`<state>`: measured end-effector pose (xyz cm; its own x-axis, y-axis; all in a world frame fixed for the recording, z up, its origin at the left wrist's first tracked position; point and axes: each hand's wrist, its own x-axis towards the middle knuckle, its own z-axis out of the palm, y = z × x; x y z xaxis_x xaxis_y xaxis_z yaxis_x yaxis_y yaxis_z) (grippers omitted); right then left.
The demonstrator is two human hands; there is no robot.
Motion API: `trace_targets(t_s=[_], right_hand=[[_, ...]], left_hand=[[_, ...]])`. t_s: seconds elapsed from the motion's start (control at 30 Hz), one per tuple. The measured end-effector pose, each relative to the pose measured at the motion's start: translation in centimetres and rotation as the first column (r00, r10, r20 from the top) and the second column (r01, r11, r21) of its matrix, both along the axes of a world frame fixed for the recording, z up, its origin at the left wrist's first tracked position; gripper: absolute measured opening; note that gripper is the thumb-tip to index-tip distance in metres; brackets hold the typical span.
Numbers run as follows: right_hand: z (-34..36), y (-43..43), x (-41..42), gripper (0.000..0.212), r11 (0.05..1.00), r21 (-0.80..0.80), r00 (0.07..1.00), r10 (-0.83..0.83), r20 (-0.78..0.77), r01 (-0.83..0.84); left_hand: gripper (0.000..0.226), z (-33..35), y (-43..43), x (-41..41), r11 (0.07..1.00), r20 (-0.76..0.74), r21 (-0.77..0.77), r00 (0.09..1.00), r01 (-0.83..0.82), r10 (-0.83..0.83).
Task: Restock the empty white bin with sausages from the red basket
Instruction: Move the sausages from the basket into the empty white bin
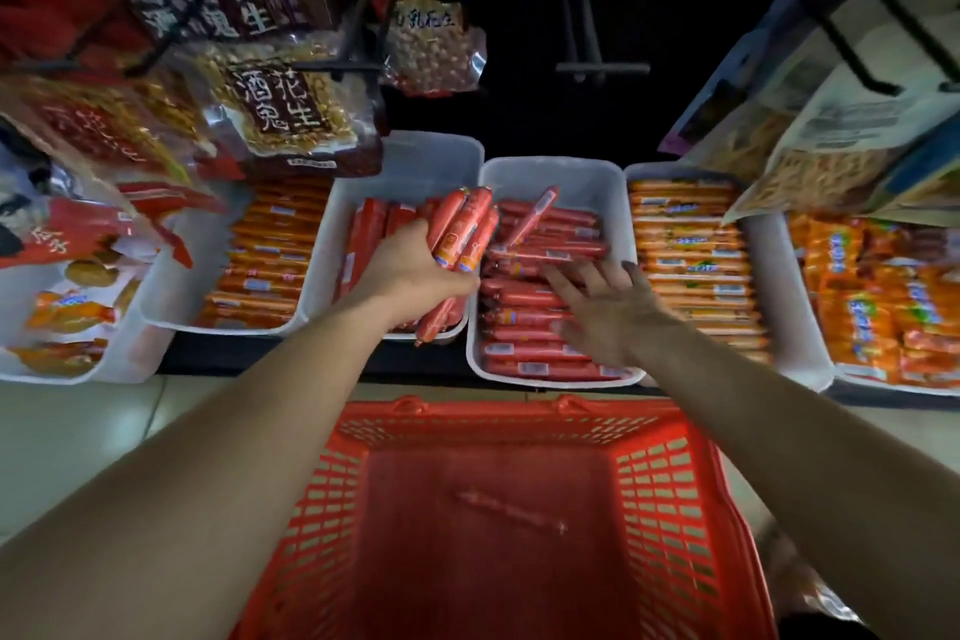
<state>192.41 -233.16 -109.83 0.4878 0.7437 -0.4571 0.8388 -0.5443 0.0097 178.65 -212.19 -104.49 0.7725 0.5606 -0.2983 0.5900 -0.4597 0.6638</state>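
Observation:
My left hand (pixel 415 270) grips a bundle of red sausages (pixel 462 229) above a white bin (pixel 415 161) that holds several upright red sausages at its near side. My right hand (pixel 602 301) is spread flat, fingers apart, on the stacked red sausages in the neighbouring white bin (pixel 592 172). One loose sausage (pixel 535 216) lies tilted on top of that stack. Below, the red basket (pixel 675 483) stands on the floor with a single sausage (pixel 511 512) left on its bottom.
More white bins with orange-wrapped sausages (pixel 691 255) sit to the left and right. Bags of peanuts (pixel 280 109) and snacks hang on hooks over the bins. Pale floor tiles (pixel 78 431) lie beside the basket.

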Motion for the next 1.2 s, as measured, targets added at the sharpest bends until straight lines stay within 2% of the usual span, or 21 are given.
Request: trace_targets(t_s=[0.1,0.2,0.3,0.33,0.4,0.5,0.6,0.67,0.73,0.8,0.93,1.07,1.2], right_hand=[[0.3,-2.2,0.6,0.063,0.996,0.074,0.998,-0.058,0.019,0.056],[0.4,-4.3,1.4,0.057,0.962,0.257,0.989,-0.118,0.094,0.091],[0.7,-5.1,2.1,0.056,0.840,0.470,0.950,-0.312,0.012,0.270],[0.8,-5.0,2.2,0.059,0.796,0.536,0.943,-0.332,0.001,0.280],[1.2,-4.5,2.2,0.067,0.765,0.601,0.953,-0.304,0.019,0.232],[0.8,-2.9,2.0,0.079,0.876,0.446,0.982,-0.182,-0.045,0.183],[-1.2,-1.5,2.3,0.067,0.963,0.239,0.990,-0.101,-0.100,0.122],[-2.3,-1.3,2.5,0.064,0.976,0.188,0.992,-0.094,-0.085,0.109],[-2.8,-1.5,2.5,0.065,0.978,0.180,0.994,-0.092,-0.067,0.102],[-3.0,-1.6,2.4,0.065,0.978,0.184,0.994,-0.091,-0.063,0.101],[-3.6,-1.7,2.1,0.065,0.967,0.226,0.992,-0.110,-0.060,0.121],[-4.1,-1.9,2.0,0.064,0.961,0.252,0.993,-0.112,-0.026,0.115],[-4.3,-1.5,1.7,0.062,0.957,0.255,0.989,-0.145,0.003,0.139]], left_hand=[[0.060,-0.8,-1.0,3.0,0.997,-0.021,0.034,0.998,0.064,-0.064],[0.055,-1.2,-2.2,6.0,0.981,-0.083,0.082,0.982,0.177,-0.170],[0.070,-1.8,-3.9,8.6,0.929,-0.156,0.119,0.931,0.350,-0.331],[0.078,-2.2,-4.5,9.1,0.904,-0.191,0.122,0.903,0.411,-0.385],[0.076,-2.5,-5.5,9.9,0.851,-0.252,0.155,0.853,0.502,-0.457],[0.069,-2.4,-5.4,10.1,0.841,-0.225,0.162,0.849,0.516,-0.478],[0.060,-2.5,-3.4,9.7,0.927,-0.095,0.123,0.934,0.355,-0.346],[0.053,-3.1,-2.0,9.7,0.962,-0.011,0.138,0.972,0.234,-0.235],[0.061,-3.8,-1.5,10.3,0.957,-0.049,0.198,0.977,0.213,-0.208],[0.067,-4.3,-1.7,11.4,0.964,-0.108,0.157,0.974,0.213,-0.198],[0.051,-5.8,-3.0,13.9,0.965,-0.130,0.017,0.957,0.263,-0.259],[0.042,-7.3,-3.0,15.1,0.937,-0.015,-0.192,0.953,0.294,-0.302],[0.041,-7.3,-2.4,15.6,0.966,0.112,-0.149,0.974,0.212,-0.196]])
